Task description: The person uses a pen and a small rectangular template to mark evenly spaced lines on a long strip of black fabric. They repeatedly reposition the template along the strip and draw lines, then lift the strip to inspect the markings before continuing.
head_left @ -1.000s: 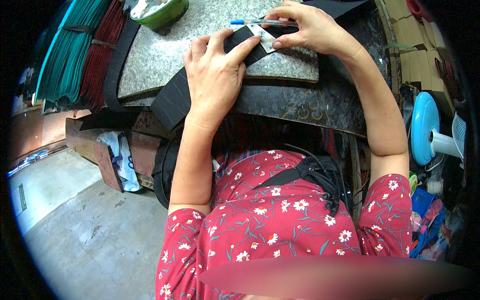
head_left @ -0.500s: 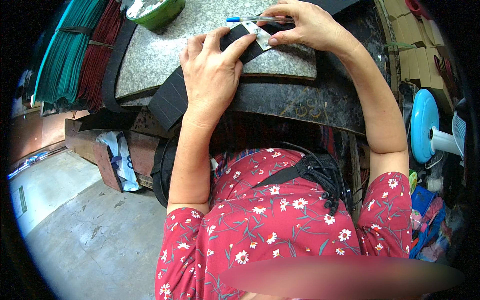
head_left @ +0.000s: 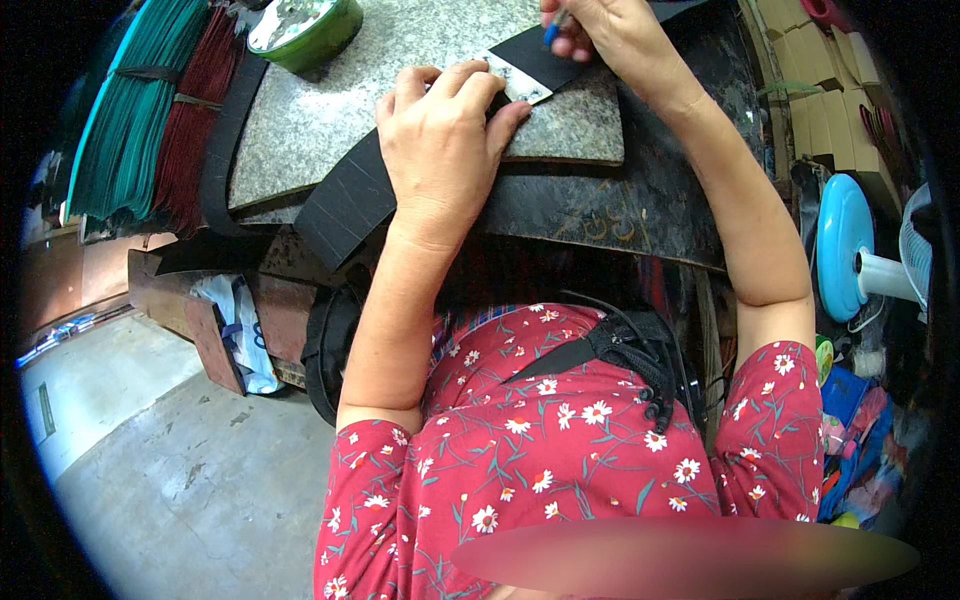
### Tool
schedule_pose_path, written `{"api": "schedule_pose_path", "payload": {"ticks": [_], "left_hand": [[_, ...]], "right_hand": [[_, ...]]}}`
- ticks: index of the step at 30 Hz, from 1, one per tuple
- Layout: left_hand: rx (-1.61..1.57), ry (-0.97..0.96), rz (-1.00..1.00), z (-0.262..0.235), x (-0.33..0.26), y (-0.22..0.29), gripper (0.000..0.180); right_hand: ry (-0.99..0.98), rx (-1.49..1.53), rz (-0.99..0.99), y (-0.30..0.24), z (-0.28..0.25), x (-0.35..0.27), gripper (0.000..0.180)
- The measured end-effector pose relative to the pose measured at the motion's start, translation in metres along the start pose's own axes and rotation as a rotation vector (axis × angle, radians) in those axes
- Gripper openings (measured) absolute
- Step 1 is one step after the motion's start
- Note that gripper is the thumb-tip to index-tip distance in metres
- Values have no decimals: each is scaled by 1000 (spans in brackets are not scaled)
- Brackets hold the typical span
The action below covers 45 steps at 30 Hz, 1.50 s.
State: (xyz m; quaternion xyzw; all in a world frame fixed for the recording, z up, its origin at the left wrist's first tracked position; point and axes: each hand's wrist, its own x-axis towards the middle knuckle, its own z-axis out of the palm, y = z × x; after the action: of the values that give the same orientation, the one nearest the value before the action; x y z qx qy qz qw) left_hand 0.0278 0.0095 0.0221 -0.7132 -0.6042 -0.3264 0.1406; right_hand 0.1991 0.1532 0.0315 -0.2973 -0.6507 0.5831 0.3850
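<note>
My left hand (head_left: pixel 440 150) lies flat on a long black strip (head_left: pixel 345 205) that runs diagonally across a speckled stone slab (head_left: pixel 320 120). Its fingertips press on a small silvery template (head_left: pixel 517 84) lying on the strip. My right hand (head_left: pixel 615 35) is at the top edge of the view, fingers closed around a blue pen (head_left: pixel 552 30) whose tip is over the upper part of the strip. The lower end of the strip hangs over the slab's front edge.
A green bowl (head_left: pixel 305 30) stands at the slab's far left. Bundles of green strips (head_left: pixel 125 130) and dark red strips (head_left: pixel 195 140) lie to the left. A blue fan (head_left: pixel 845 245) and cardboard boxes (head_left: pixel 810 50) are on the right, grey concrete floor (head_left: pixel 170 470) below left.
My right hand has gone from resting on the template to holding the blue pen upright. My left fingertips have slid onto the template. Both hands sit higher in the view.
</note>
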Motion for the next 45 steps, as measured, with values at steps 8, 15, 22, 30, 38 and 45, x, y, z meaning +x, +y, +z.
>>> {"api": "schedule_pose_path", "payload": {"ticks": [8,15,22,30,38,45], "left_hand": [[-54,12,-29,2,-2,-2,28],[-15,-9,-31,-1,0,2,35],[-7,-6,-26,1,1,1,37],[-8,17,-27,4,2,0,36],[24,6,-44,4,4,4,36],[-4,30,-42,6,2,1,35]], "right_hand": [[0,-190,-116,2,28,3,10],[-24,-190,-205,11,38,4,10],[-89,-425,-413,15,32,8,10],[-113,-161,-99,14,30,3,11],[-255,-418,-373,5,14,-5,13],[-204,-262,-166,9,16,-18,13]]}}
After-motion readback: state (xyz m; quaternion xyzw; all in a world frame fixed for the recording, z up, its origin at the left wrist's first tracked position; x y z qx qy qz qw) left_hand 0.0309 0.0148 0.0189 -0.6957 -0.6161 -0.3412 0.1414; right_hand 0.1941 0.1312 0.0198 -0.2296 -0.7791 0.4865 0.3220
